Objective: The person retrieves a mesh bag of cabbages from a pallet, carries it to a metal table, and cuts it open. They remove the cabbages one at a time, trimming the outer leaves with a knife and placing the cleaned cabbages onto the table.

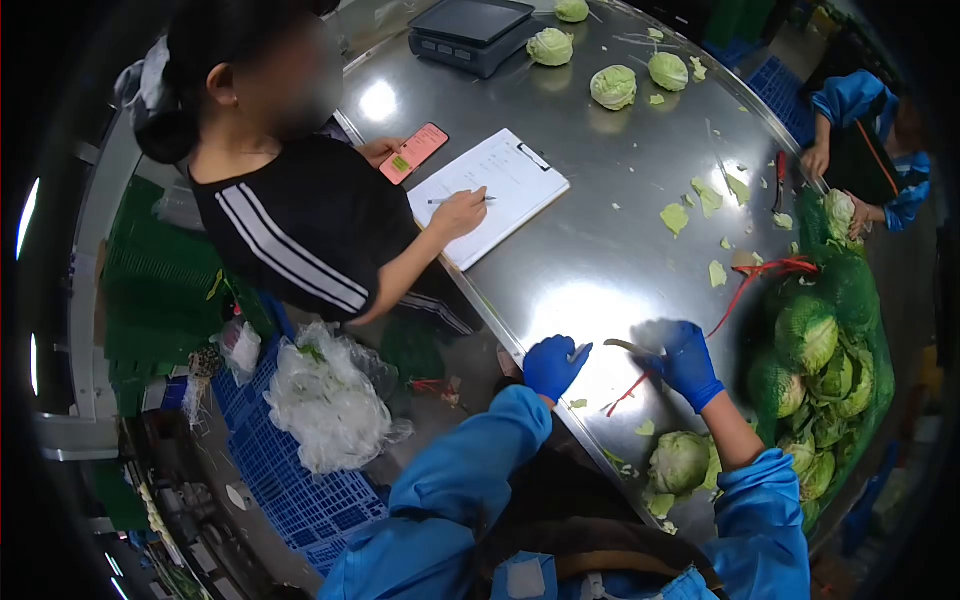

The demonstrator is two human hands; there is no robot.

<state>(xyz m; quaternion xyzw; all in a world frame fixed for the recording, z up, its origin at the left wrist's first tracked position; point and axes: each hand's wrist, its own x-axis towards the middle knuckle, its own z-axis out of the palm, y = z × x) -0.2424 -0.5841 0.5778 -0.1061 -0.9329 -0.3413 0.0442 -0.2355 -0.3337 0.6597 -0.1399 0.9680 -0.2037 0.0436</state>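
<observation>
over table (600,140), right grip (690,368) curled, seemingly round knife (628,347)

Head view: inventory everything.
table: 1, silver, centre
scale: 1, black, top
cabbages: 4, green, far end; 1, near edge
cabbage net: 1, green, right
leaf scraps: many, green, table
strings: several, red, table
tool: 1, red, right
clipboard: 1, white, table
phone: 1, pink, by clipboard
plastic: pile, clear, left
crates: unclear, blue, floor
people: 2, black/blue, left/right
knife: 1, grey, near edge
left hand: 1, blue, near edge
right hand: 1, blue, on knife
</observation>
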